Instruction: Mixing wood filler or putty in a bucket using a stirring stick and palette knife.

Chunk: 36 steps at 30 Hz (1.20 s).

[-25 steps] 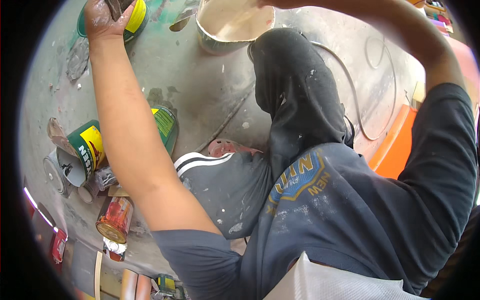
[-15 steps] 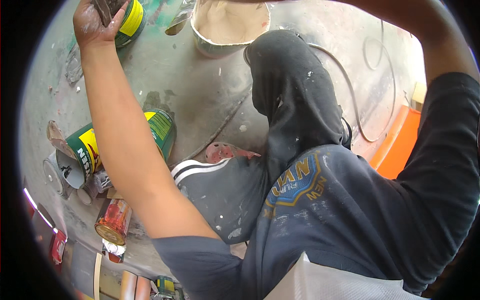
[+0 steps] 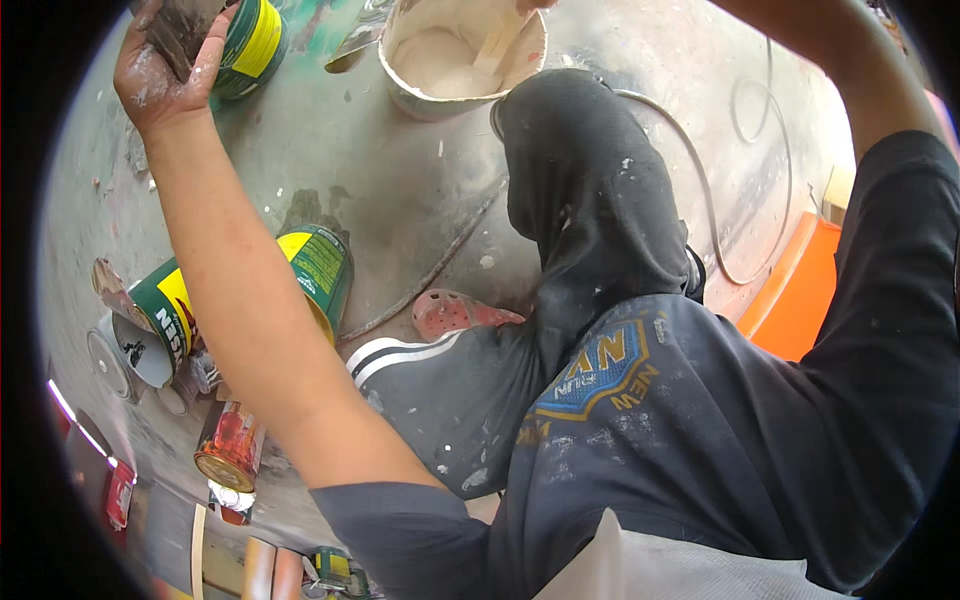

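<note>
Fingers of our left hand (image 3: 160, 92) curl part-open around a dark brown slab (image 3: 185, 35), just beside a green-and-yellow can (image 3: 256, 50) that a careless swing could knock. Further right, the bucket (image 3: 425, 104) of creamy paste (image 3: 428, 58) stands on the floor (image 3: 400, 190) with a pale flat stick (image 3: 497, 42) dipping in, and of our right hand (image 3: 537, 4) only a sliver shows by the stick's top, so we cannot tell how far it is closed. Our bent knee (image 3: 565, 115) sits close alongside, and a sideways shift of it could jolt the bucket and spill paste.
</note>
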{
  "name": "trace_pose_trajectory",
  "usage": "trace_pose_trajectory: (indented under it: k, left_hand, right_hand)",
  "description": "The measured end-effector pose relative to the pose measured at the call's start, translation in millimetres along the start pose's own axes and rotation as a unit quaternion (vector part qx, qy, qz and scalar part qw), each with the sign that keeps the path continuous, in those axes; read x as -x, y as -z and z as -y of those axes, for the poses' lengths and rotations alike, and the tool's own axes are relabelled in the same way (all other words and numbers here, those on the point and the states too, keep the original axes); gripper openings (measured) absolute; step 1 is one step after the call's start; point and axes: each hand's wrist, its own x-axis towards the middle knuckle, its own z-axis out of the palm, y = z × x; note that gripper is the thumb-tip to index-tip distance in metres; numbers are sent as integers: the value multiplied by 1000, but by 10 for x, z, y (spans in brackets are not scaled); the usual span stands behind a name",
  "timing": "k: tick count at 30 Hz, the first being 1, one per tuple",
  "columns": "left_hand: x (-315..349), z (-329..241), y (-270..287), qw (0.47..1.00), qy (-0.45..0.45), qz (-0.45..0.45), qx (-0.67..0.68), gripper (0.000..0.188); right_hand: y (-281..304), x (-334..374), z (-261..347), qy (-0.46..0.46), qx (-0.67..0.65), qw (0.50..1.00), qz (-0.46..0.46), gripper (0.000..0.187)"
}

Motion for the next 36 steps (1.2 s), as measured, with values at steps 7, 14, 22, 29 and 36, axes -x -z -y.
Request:
trace_pose_trajectory:
  k: [7,14,22,29,36]
  left_hand:
    - [-217,185,116,995,66,60,44,55]
    - [-63,90,140,997,41,-42,43,45]
    - [51,-65,24,999,26,-43,6,47]
    - [184,-222,3,997,9,-80,2,44]
    - [170,-221,48,997,5,-77,2,42]
  right_hand:
    - [-622,282,-245,7,-290,956,48,36]
    - [-956,809,-53,-44,-333,931,-141,45]
    - [-933,779,94,-71,-133,972,-179,26]
    - [-293,1066,148,-169,-1,949,-266,12]
    - [-171,193,263,-115,203,917,-325,13]
